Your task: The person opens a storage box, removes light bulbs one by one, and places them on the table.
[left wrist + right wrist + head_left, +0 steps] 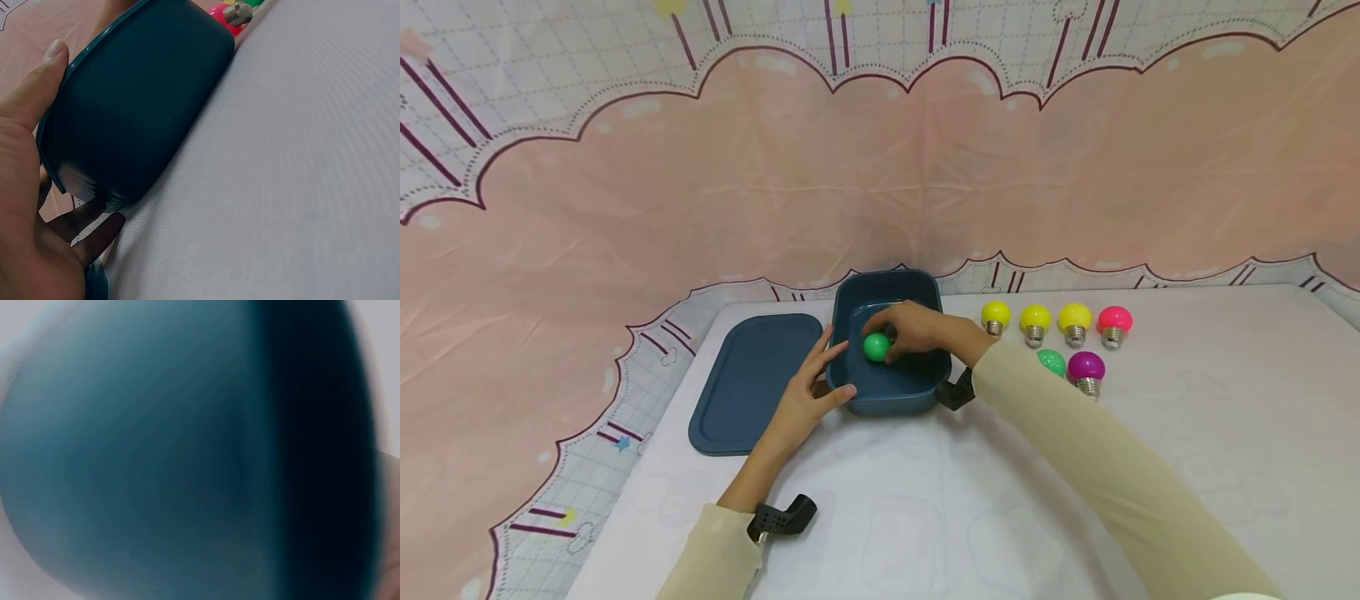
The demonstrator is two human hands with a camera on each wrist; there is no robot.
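A dark blue plastic box (pixel 887 405) stands uncovered on the white-covered table. My left hand (pixel 808 400) holds its near left corner, thumb and fingers spread at the rim and sides; in the left wrist view, that hand (pixel 31 169) has lower fingers against the outer corner. Reaching over the right rim, my right hand (pixel 910 327) pinches a green light bulb (pixel 876 347) inside the box. Only the bulb's round top shows; any base is hidden. Blurred box wall (pixel 144 450) fills most of the right wrist view.
The matching lid (pixel 752 383) lies flat left of the box. Right of it stand several bulbs in rows: yellow (pixel 1035 318), pink (pixel 1115 320), purple (pixel 1086 367) and a green one (pixel 1052 362) partly behind my right sleeve. A patterned cloth (pixel 880 183) hangs behind.
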